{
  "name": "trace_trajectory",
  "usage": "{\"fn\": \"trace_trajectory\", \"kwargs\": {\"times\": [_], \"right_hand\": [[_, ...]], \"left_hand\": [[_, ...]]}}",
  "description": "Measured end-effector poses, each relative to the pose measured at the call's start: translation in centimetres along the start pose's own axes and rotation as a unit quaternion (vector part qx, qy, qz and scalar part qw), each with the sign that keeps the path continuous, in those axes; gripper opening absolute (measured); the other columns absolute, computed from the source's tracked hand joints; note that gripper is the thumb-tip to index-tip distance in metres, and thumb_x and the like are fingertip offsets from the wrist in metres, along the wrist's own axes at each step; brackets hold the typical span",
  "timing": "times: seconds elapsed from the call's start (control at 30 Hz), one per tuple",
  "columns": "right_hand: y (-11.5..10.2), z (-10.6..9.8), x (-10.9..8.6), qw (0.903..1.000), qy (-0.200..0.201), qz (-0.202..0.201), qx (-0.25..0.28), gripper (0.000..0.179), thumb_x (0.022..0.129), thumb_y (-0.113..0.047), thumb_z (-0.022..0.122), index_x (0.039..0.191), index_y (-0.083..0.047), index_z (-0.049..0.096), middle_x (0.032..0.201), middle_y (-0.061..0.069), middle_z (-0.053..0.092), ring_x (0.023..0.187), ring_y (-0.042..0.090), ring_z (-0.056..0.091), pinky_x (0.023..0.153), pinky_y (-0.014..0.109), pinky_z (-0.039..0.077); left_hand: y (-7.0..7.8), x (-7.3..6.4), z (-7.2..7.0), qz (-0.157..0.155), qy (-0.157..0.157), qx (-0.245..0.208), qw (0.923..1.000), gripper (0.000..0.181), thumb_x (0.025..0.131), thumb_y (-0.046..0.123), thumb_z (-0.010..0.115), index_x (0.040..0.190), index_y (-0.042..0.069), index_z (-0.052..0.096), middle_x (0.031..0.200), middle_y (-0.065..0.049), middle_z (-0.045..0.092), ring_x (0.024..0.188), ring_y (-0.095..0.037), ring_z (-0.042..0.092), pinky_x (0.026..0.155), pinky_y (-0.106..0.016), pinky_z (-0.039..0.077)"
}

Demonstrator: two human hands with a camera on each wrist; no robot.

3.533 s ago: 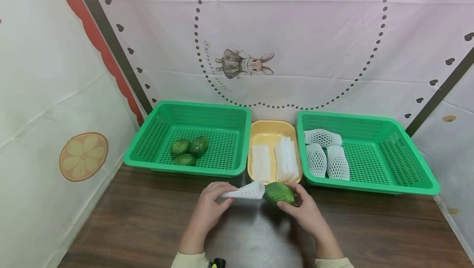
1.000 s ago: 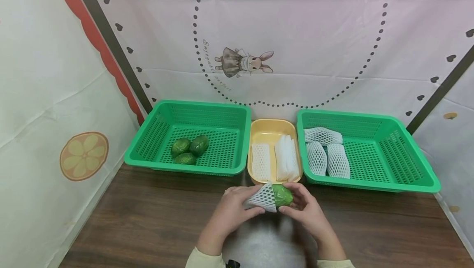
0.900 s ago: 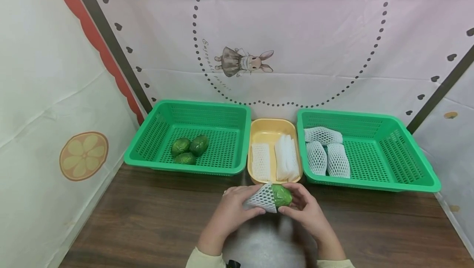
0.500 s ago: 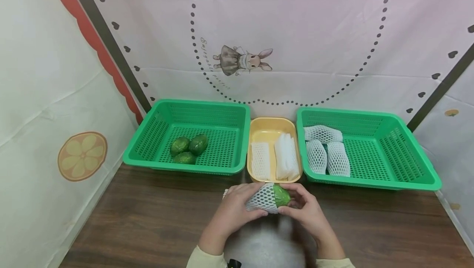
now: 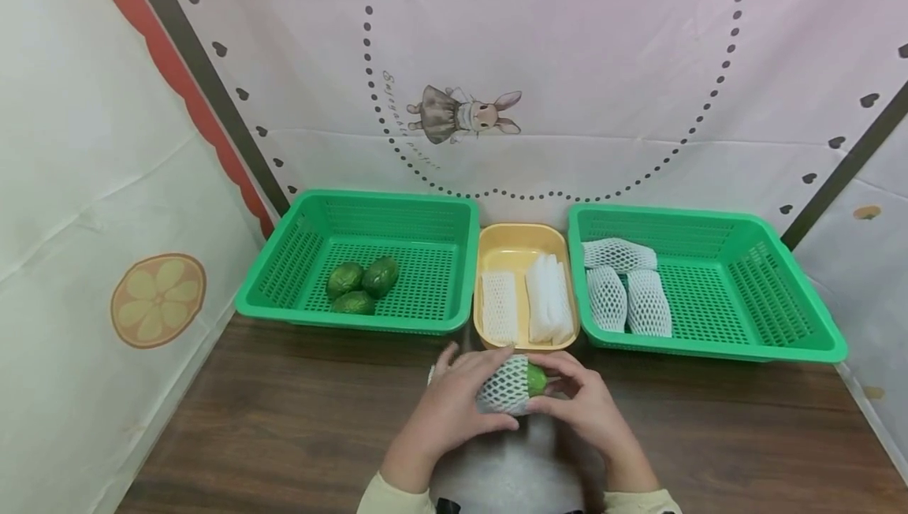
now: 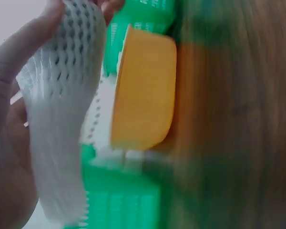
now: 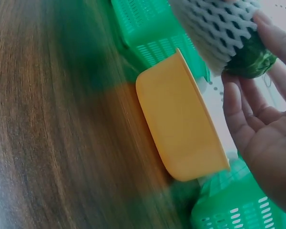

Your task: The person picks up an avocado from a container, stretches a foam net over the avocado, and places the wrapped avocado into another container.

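A green avocado (image 5: 537,380) with wrinkled skin sits mostly inside a white foam net sleeve (image 5: 505,388), held above the table in front of the yellow tray. My left hand (image 5: 454,404) grips the sleeve, thumb in front and fingers behind. The sleeve's loose tail (image 6: 59,162) hangs along the left palm in the left wrist view. At the other end, my right hand (image 5: 582,404) pinches the avocado's bare tip between thumb and fingers. The right wrist view shows that tip (image 7: 252,59) poking out of the netting.
Three bare avocados (image 5: 355,285) lie in the left green basket (image 5: 262,309). Between the baskets, the yellow tray (image 5: 523,234) holds flat foam sleeves (image 5: 548,301). Three sleeved fruits (image 5: 649,305) lie in the right green basket (image 5: 801,352). A patterned cloth (image 5: 610,65) hangs behind.
The left hand has brought the sleeve onto the avocado and drawn it rightward over most of the fruit, so less green shows. The right hand keeps its hold at the avocado's end.
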State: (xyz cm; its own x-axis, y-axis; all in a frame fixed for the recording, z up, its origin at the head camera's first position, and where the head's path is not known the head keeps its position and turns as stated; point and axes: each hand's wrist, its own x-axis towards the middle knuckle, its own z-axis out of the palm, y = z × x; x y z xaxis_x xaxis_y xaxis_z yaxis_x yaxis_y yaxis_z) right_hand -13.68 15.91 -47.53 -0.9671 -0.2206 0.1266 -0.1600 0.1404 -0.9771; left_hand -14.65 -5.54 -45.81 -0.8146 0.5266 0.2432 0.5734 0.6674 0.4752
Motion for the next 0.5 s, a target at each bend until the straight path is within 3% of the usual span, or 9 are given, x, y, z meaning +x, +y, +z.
{"fn": "trace_trajectory", "kwargs": {"times": [0.13, 0.3, 0.5], "right_hand": [[-0.1, -0.5, -0.3, 0.9983, 0.021, 0.023, 0.049, 0.051, 0.072, 0.000, 0.076, 0.119, 0.004, 0.056, 0.108, 0.006, 0.060, 0.092, 0.016, 0.058, 0.075, 0.027, 0.051], [0.0, -1.2, -0.8, 0.9927, 0.009, 0.011, 0.120, 0.043, 0.078, 0.004, 0.069, 0.117, 0.014, 0.052, 0.108, -0.001, 0.064, 0.096, 0.014, 0.061, 0.077, 0.027, 0.051], [0.3, -1.2, -0.9, 0.9901, 0.014, -0.034, 0.136, 0.027, 0.080, 0.008, 0.065, 0.107, 0.011, 0.061, 0.104, 0.001, 0.065, 0.093, 0.014, 0.061, 0.074, 0.025, 0.051]], "left_hand": [[-0.3, -0.3, -0.9, -0.001, 0.019, 0.047, 0.9987, 0.090, 0.059, 0.052, 0.080, 0.136, 0.023, 0.045, 0.131, 0.005, 0.052, 0.120, -0.017, 0.046, 0.104, -0.062, 0.005], [-0.6, -0.5, -1.2, 0.001, 0.015, 0.024, 0.9996, 0.073, 0.065, 0.044, 0.080, 0.129, 0.021, 0.054, 0.116, 0.004, 0.060, 0.112, -0.014, 0.051, 0.108, -0.054, 0.011], [-0.6, -0.6, -1.0, 0.015, 0.023, -0.008, 0.9996, 0.074, 0.066, 0.039, 0.081, 0.130, 0.016, 0.053, 0.114, 0.002, 0.062, 0.109, -0.013, 0.054, 0.109, -0.047, 0.018]]}}
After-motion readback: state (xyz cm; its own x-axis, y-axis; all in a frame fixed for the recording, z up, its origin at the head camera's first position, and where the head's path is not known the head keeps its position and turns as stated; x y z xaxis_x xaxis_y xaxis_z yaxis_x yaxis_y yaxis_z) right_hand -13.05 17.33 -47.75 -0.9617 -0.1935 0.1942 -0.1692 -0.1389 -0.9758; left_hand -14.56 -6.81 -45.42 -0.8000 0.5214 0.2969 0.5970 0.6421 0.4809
